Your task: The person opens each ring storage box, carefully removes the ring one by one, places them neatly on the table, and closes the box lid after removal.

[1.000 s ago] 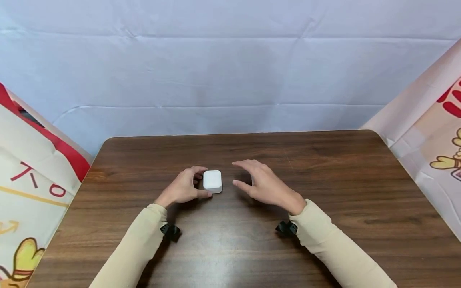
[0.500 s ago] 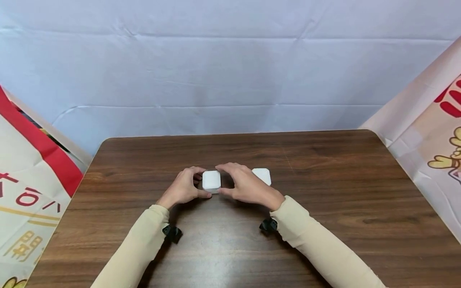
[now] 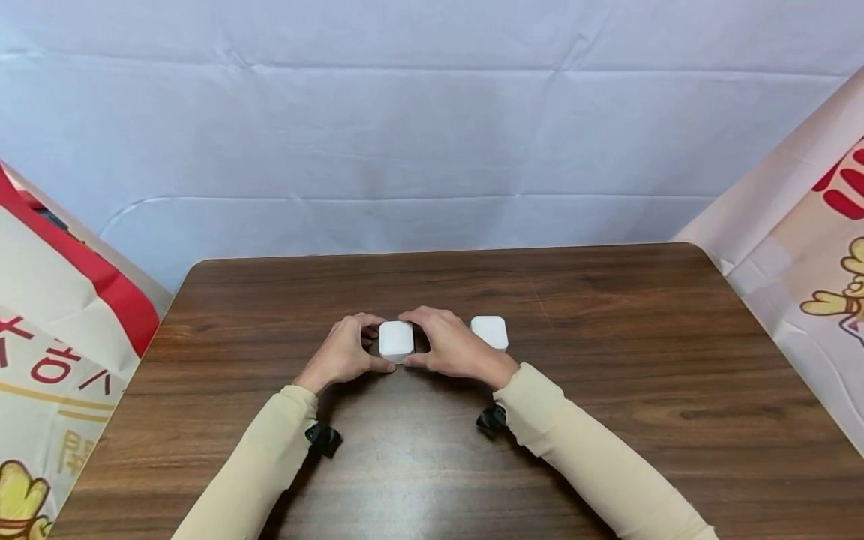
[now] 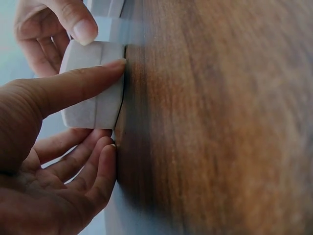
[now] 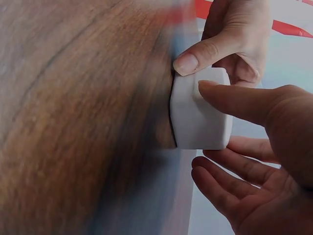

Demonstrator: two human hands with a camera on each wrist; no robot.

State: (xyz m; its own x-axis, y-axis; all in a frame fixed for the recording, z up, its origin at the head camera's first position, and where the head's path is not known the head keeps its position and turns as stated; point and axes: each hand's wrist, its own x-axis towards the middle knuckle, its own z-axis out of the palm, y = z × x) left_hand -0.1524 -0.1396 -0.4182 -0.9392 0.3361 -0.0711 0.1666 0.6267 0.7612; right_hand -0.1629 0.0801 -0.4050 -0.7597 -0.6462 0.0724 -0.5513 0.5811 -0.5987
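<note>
A small white rounded-square box [image 3: 396,340] sits on the brown table between both hands. My left hand [image 3: 343,351] grips it from the left, thumb along the near side and fingers at the far side. From the right, my right hand [image 3: 454,346] holds the same box with its thumb and fingers on opposite sides. In the left wrist view, a seam runs round the middle of the box [image 4: 107,112], and the left thumb lies low across it. The right wrist view shows the right thumb [image 5: 230,100] pressed higher on the box, the left thumb near its base.
A second white rounded-square piece [image 3: 490,330] lies just right of the right hand, partly hidden by it. The wooden table [image 3: 607,390] ends at a pale cloth backdrop [image 3: 432,150]. Printed banners hang at the left and right sides.
The right hand has moved left from beside the second white piece, uncovering it, and now grips the box. The left hand stays where it was, holding the box.
</note>
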